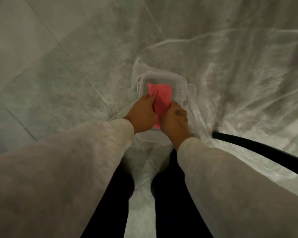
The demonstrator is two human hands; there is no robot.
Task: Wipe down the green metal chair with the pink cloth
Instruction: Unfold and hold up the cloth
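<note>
The pink cloth (160,97) hangs folded between both hands, directly over a clear plastic tub (182,86) that stands on the floor. My left hand (142,114) grips the cloth's left edge, and my right hand (175,118) grips its lower right part. A dark curved metal bar (258,148) at the right edge looks like part of the chair; its colour reads as almost black in this dim light. The rest of the chair is out of view.
A clear plastic sheet (230,66) with wrinkles covers the tiled floor (24,66). A clear lid (136,71) lies under or beside the tub. My legs in dark trousers (110,203) stand just behind the tub.
</note>
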